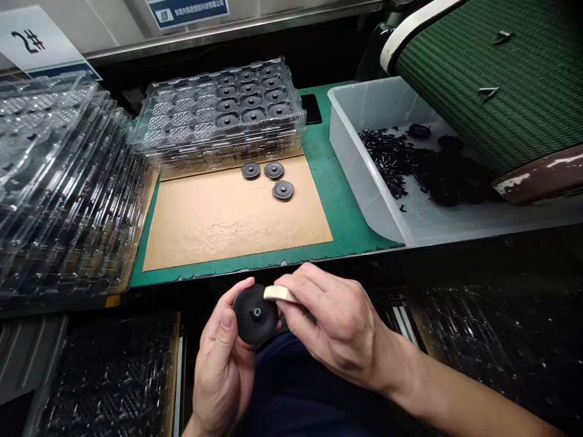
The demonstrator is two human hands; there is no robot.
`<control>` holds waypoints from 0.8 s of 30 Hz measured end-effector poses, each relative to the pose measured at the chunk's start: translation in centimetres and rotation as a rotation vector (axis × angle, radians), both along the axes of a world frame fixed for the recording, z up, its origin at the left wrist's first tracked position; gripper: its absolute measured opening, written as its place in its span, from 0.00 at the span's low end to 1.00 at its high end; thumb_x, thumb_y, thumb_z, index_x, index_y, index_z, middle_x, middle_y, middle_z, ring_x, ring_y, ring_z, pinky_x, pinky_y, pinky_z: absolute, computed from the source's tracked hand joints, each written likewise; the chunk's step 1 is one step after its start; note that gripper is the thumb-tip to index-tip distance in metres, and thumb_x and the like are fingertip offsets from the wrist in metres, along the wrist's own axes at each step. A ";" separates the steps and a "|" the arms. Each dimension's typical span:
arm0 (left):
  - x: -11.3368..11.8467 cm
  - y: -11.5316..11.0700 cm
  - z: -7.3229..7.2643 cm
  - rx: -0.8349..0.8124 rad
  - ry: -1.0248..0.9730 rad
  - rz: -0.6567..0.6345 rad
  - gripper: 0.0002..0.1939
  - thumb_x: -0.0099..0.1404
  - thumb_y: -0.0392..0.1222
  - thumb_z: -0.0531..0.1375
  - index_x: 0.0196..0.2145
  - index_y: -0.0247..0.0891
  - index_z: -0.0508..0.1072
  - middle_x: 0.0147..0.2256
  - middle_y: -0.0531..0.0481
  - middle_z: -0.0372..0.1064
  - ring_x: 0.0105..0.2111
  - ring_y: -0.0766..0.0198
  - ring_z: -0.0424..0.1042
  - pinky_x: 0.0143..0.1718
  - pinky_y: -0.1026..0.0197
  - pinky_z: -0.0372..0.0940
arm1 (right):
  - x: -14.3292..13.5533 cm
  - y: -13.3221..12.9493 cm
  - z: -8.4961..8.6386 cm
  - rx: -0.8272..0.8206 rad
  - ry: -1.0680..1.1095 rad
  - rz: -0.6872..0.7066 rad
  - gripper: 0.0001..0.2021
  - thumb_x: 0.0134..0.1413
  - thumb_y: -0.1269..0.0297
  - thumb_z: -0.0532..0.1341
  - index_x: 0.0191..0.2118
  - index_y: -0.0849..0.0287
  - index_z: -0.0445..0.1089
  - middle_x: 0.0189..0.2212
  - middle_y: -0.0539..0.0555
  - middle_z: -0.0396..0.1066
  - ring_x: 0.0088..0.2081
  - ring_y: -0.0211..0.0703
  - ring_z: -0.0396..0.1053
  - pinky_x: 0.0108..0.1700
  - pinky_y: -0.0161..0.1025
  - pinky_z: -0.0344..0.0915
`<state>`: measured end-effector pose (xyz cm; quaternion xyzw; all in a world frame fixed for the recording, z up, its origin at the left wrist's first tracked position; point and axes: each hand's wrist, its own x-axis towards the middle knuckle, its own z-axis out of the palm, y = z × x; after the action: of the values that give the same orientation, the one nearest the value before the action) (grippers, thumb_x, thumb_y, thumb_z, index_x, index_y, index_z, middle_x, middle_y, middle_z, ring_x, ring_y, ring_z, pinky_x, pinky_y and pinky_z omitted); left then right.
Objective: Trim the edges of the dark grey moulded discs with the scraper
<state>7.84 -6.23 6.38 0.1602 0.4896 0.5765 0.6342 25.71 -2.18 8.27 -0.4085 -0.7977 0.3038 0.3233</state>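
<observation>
Fingers of the left hand (221, 364) close around one round black plastic disc (255, 331); those of the right hand (339, 321) pinch one cream-coloured block (279, 294) at its rim. Three similar discs (283, 190) lie beyond the green tabletop's (344, 197) front edge. The right forearm (455, 382) slants inward.

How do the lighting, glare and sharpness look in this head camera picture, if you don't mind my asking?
Head view: bright glare streaks on the stacked clear trays; soft sheen on the brown sheet; deep shadow below the bench edge, hiding detail in the lower trays; the black disc reads fairly clearly; wide-angle stretching towards the corners.
</observation>
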 end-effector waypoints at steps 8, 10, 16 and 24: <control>0.1 -0.2 -0.3 0.012 -0.002 -0.029 0.21 0.69 0.53 0.66 0.54 0.40 0.81 0.47 0.40 0.82 0.47 0.53 0.81 0.48 0.61 0.77 | 0.0 -0.3 0.1 -0.081 0.090 0.019 0.08 0.70 0.71 0.55 0.38 0.58 0.69 0.31 0.51 0.65 0.32 0.40 0.63 0.34 0.39 0.60; 0.0 -0.2 -0.2 0.000 -0.011 -0.074 0.21 0.69 0.53 0.66 0.53 0.38 0.82 0.48 0.39 0.82 0.48 0.53 0.81 0.49 0.61 0.76 | 0.1 -0.1 -0.1 0.012 0.019 -0.004 0.07 0.71 0.70 0.55 0.46 0.59 0.71 0.36 0.54 0.70 0.36 0.43 0.66 0.39 0.41 0.63; -0.2 -0.2 -0.3 0.033 0.015 0.006 0.21 0.67 0.53 0.68 0.55 0.44 0.80 0.46 0.42 0.83 0.46 0.53 0.82 0.48 0.59 0.77 | -0.5 -0.7 -0.3 -0.191 0.141 -0.041 0.10 0.69 0.69 0.55 0.33 0.57 0.67 0.28 0.50 0.65 0.28 0.39 0.62 0.31 0.39 0.60; -0.5 0.1 -0.6 -0.004 -0.012 -0.063 0.20 0.68 0.52 0.67 0.54 0.41 0.81 0.48 0.41 0.83 0.47 0.56 0.82 0.50 0.63 0.76 | -0.8 -0.7 -1.0 -0.094 0.078 -0.056 0.07 0.70 0.70 0.55 0.39 0.59 0.69 0.31 0.52 0.67 0.32 0.42 0.64 0.35 0.41 0.61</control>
<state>7.35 -6.12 5.83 0.1707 0.4816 0.5561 0.6554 24.89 -2.83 7.25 -0.4333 -0.7577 0.3471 0.3429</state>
